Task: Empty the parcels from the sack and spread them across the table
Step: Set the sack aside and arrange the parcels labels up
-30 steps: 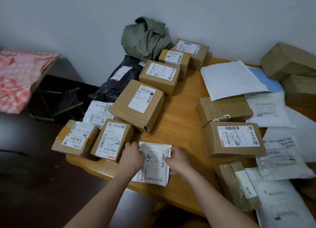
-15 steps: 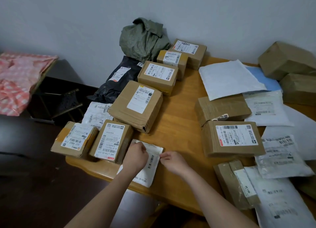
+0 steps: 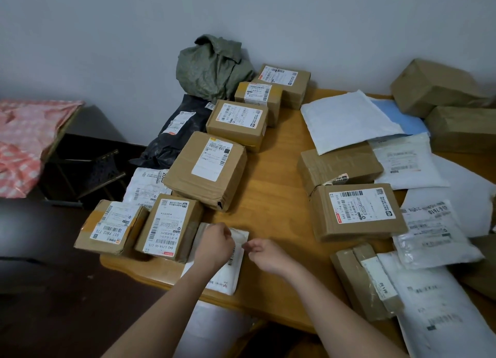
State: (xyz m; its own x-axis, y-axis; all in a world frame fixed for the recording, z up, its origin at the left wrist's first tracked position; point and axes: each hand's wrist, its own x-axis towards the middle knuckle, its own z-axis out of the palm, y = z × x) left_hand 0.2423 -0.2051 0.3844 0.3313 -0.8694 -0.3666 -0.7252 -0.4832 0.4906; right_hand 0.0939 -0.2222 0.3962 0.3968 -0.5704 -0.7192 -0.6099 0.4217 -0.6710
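A small flat white parcel (image 3: 228, 279) lies near the front edge of the wooden table (image 3: 271, 183), tucked against a labelled cardboard box (image 3: 169, 227). My left hand (image 3: 214, 246) rests curled on the parcel's top part. My right hand (image 3: 265, 254) pinches its right edge with thumb and forefinger. The crumpled green sack (image 3: 214, 67) sits against the wall at the table's far corner. Several brown boxes, such as the large one (image 3: 206, 169), line the left side. More boxes (image 3: 357, 212) and white mailers (image 3: 346, 120) cover the right side.
A black poly bag (image 3: 174, 140) hangs over the table's left edge beside a white mailer (image 3: 146, 186). Left of the table stand a dark rack (image 3: 88, 169) and a pink checked cloth (image 3: 24, 143). A strip of bare wood runs down the table's middle.
Both hands have slid the white parcel leftward along the front edge, from the open middle until it sits against the labelled box. The hands are closer together now.
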